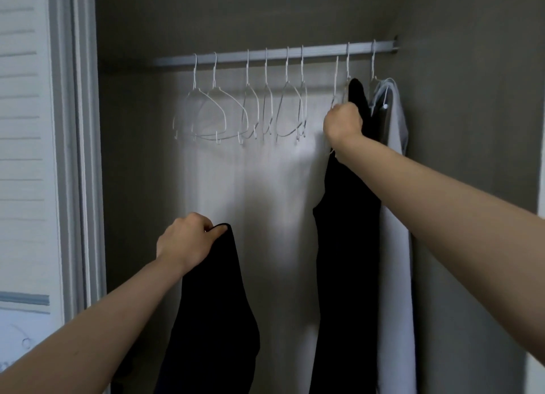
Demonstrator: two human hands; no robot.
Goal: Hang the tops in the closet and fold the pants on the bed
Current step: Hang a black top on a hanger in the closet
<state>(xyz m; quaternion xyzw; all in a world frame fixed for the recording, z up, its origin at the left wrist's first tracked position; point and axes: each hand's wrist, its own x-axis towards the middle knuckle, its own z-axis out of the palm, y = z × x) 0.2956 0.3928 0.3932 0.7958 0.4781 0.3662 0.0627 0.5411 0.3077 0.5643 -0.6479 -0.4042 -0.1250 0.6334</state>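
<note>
Inside the closet a pale rod (236, 58) runs across the top. A black top (348, 231) hangs from a white hanger near the rod's right end. My right hand (343, 123) is closed on an empty white wire hanger (336, 81) just left of that top, its hook off the rod. My left hand (188, 240) grips a second black garment (215, 320) by its upper edge; it hangs low at the closet's centre. A white top (392, 187) hangs at the far right.
Several empty white wire hangers (236, 113) hang along the rod's left and middle. A white louvered door (23, 157) and its frame (82, 157) stand at the left. The grey closet side wall (472, 128) is close on the right.
</note>
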